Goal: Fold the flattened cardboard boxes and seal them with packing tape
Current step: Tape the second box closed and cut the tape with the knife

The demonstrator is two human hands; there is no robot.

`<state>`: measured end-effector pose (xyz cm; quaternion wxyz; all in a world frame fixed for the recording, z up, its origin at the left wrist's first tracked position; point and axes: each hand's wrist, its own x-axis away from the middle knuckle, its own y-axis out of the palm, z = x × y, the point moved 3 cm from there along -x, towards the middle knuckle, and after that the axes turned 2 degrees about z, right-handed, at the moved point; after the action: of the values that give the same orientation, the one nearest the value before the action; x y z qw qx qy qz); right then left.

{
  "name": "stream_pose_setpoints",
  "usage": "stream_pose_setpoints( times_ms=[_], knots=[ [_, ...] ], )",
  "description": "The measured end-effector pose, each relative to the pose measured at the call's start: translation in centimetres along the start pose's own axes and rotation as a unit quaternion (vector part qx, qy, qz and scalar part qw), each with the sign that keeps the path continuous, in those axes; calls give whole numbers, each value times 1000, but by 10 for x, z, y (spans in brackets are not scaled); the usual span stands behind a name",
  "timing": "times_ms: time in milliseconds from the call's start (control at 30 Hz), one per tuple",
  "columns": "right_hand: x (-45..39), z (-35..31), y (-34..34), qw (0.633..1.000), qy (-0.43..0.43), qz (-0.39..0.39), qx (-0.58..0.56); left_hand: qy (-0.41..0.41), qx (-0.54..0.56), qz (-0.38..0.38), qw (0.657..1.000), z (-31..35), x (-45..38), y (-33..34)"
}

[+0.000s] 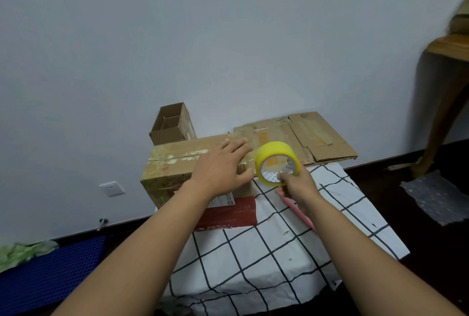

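Note:
A folded cardboard box (175,166) covered in shiny old tape stands on the left of the table. My left hand (223,163) lies flat on its top right end, fingers spread. My right hand (297,184) grips a roll of yellow packing tape (276,163) just right of the box, with a clear strip running from the roll to the box edge. A flattened cardboard box (304,135) lies at the back right of the table. A pink cutter (302,214) lies under my right wrist, partly hidden.
An open cardboard box with dividers (172,123) stands behind the folded one against the wall. A white cloth with black grid lines (266,252) covers the table. Blue mat (50,270) on the floor at left, wooden chair leg (441,102) and bubble wrap (436,196) at right.

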<state>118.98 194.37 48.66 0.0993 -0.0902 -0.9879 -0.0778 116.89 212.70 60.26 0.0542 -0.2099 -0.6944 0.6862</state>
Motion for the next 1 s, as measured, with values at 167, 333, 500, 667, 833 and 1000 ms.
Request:
stream_pose_setpoints(
  times_ms=[167,333,500,667,833,1000],
  knots=[
    [4,15,-2,997,38,-66,8,-5,-3,-3,1000,2,-1,1],
    [11,21,-32,975,-35,-18,218,-13,-8,1,1000,2,-1,3],
    [13,44,-49,827,-45,-9,560,-18,-5,1,1000,3,-1,3],
    [12,58,-44,778,-41,-21,627,-21,-6,1,1000,2,1,2],
    [5,37,-43,825,-57,26,561,-21,-3,0,1000,2,1,2],
    [11,-17,-53,929,-165,145,298,-21,2,3,1000,2,0,4]
  ],
)
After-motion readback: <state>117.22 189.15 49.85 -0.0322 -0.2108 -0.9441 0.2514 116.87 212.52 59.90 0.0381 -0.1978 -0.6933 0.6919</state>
